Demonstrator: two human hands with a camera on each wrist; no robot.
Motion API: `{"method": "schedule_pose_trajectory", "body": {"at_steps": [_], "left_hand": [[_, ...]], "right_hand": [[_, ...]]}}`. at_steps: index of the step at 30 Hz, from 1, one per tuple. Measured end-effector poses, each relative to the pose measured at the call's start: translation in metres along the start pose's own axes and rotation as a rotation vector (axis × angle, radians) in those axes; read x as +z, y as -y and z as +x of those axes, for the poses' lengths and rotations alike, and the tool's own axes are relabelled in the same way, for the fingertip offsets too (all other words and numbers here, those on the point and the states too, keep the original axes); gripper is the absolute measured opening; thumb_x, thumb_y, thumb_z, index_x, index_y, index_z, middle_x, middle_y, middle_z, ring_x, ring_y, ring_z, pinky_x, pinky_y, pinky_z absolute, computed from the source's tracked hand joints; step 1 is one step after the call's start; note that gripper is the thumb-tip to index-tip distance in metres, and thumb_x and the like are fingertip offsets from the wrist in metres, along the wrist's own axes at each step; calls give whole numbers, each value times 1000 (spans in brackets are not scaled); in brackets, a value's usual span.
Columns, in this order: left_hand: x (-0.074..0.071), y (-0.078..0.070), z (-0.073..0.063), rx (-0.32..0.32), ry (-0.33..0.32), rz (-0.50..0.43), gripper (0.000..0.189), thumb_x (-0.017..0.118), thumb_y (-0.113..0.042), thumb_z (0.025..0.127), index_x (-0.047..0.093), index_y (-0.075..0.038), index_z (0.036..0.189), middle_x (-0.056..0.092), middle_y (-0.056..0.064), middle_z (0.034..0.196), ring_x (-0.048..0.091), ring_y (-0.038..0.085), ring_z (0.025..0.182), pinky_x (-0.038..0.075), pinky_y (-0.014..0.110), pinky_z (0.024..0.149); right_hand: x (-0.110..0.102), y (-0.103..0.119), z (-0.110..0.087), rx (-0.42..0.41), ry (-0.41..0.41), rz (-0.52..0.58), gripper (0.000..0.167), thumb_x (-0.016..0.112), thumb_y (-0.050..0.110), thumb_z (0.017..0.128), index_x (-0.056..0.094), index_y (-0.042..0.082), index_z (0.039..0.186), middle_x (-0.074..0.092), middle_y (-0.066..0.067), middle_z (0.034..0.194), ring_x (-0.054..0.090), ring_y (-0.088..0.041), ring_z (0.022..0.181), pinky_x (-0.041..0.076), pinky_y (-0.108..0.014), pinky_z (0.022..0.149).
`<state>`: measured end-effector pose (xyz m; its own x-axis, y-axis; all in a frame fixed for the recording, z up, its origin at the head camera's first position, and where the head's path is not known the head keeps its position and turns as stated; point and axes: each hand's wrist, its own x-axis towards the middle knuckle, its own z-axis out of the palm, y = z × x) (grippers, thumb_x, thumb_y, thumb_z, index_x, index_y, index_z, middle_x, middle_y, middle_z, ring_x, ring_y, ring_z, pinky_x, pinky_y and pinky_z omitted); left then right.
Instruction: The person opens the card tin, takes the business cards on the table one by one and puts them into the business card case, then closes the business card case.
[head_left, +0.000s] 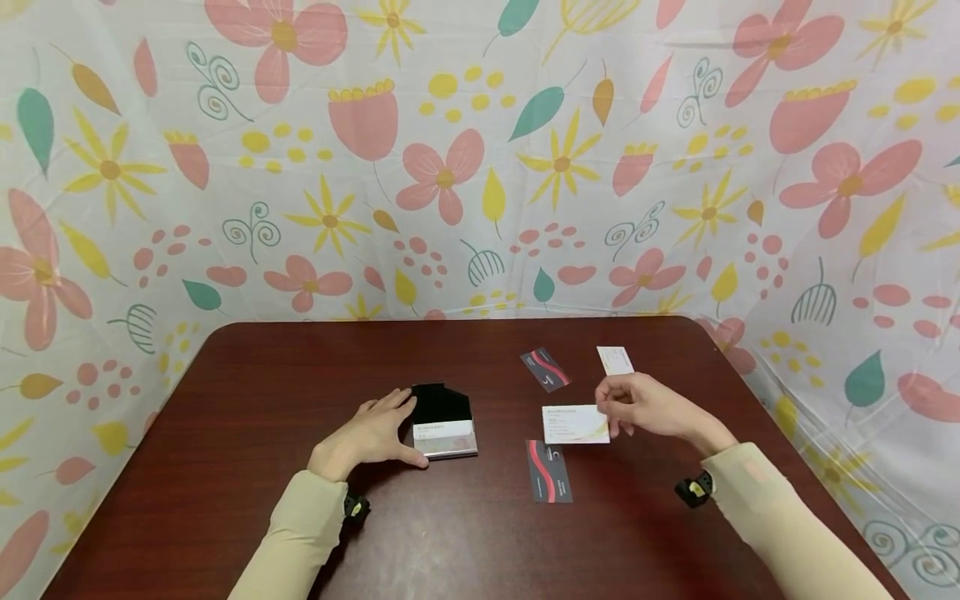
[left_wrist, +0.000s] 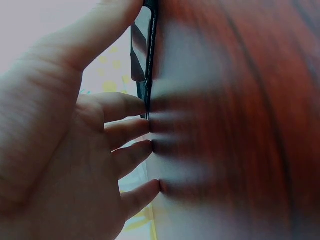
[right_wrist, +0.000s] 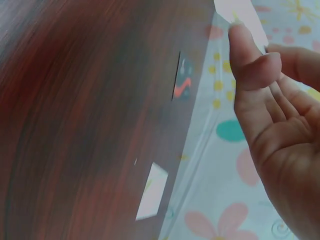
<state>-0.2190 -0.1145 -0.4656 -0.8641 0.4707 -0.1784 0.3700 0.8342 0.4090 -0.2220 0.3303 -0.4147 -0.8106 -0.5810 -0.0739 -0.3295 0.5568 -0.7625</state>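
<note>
A business card case (head_left: 444,450) stands with its black lid (head_left: 441,405) raised, left of the table's middle. White cards (head_left: 442,429) show inside it. My left hand (head_left: 375,435) rests at the case's left side, thumb at the front corner and index finger by the lid. In the left wrist view its fairly straight fingers reach down to the table beside the case (left_wrist: 142,47). My right hand (head_left: 651,406) pinches a white business card (head_left: 570,425) by its right end, between thumb and fingers. That card (right_wrist: 245,14) is partly cut off in the right wrist view.
One dark card with a red wave (head_left: 550,475) lies just below the held card. Behind are another dark card (head_left: 546,370) and a white card (head_left: 615,360), the latter partly behind my right hand. A flower-print curtain (head_left: 480,208) hangs beyond the brown table (head_left: 300,358).
</note>
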Motion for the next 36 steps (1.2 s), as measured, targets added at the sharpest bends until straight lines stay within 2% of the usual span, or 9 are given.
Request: {"method": "schedule_pose_trajectory", "body": {"at_steps": [5,10,15,20,24,28,36], "left_hand": [[0,0,0,1,-4,-2,109,80,-60,71,34,-2,151,23,14,159,16,31,147,16,55,113],[0,0,0,-1,-6,7,109,80,-60,71,34,-2,151,23,14,159,17,30,147,17,55,113],[-1,-1,-1,2,-5,14,109,80,-60,71,35,-2,151,23,15,159,17,31,147,18,55,112],[-2,-1,-1,4,-4,13,109,80,-60,70,35,-1,151,24,16,158,18,32,146,18,56,111],[-1,-1,-1,-3,-3,8,109,80,-60,71,35,-2,151,23,15,159,17,31,147,18,56,112],[-1,-1,0,-2,-6,4,109,80,-60,71,35,-2,151,23,14,159,17,31,147,17,55,112],[0,-1,-1,-1,-7,15,109,80,-59,70,36,-1,151,24,15,158,18,31,146,18,55,112]], "right_hand": [[12,11,19,-37,-47,44,10,61,12,98,61,4,93,66,-14,74,63,-43,64,54,-42,53],[26,23,40,-87,-36,92,6,59,6,98,60,2,94,66,-13,74,64,-43,65,54,-49,56],[42,33,59,-115,-33,74,5,60,6,98,61,4,93,66,-11,74,67,-33,64,54,-52,60],[59,38,77,-154,-78,59,6,63,9,97,63,3,94,67,-8,74,66,-24,61,55,-50,58],[69,42,91,-155,-118,52,3,63,6,96,66,5,96,67,-6,76,65,-22,60,55,-46,57],[76,45,104,-152,-134,53,5,62,4,95,66,7,96,67,-5,77,65,-24,60,56,-45,58],[86,49,129,-164,-125,116,5,60,3,96,65,1,95,66,-13,74,64,-38,61,53,-52,58]]}}
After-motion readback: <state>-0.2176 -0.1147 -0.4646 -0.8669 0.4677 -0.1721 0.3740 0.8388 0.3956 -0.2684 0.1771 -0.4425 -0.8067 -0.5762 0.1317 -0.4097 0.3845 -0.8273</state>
